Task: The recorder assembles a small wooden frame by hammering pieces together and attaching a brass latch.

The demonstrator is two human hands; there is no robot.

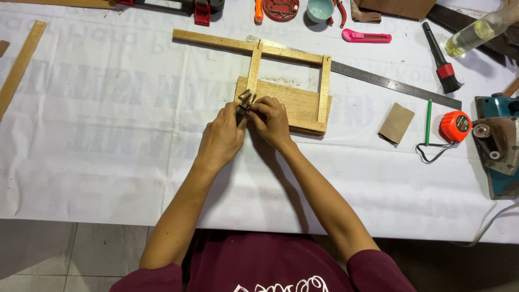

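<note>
The wooden frame (pixel 286 70) lies flat on the white-covered counter (pixel 108 135), just above both hands. It is built of pale slats: one long top rail running slightly downhill to the right, two short uprights dropping from it, and a wider flat board (pixel 286 108) across the bottom, with an open rectangle in between. At the lower left corner of the frame sits a small brownish folded piece (pixel 247 99), what it is cannot be told. The left hand (pixel 221 138) and the right hand (pixel 272 121) meet there, their fingers pinched together on that piece, tips touching.

Counted around it: one steel ruler (pixel 389 82) slanting out from behind the frame, one pink utility knife (pixel 366 37), one black brush (pixel 443 59) with a red band, one green pencil (pixel 428 121), one orange tape measure (pixel 455 126), one square of brown sandpaper (pixel 396 123), one clear bottle (pixel 481 30), one teal power tool (pixel 497 146) at the right edge, and one loose wooden strip (pixel 20 67) far left.
</note>
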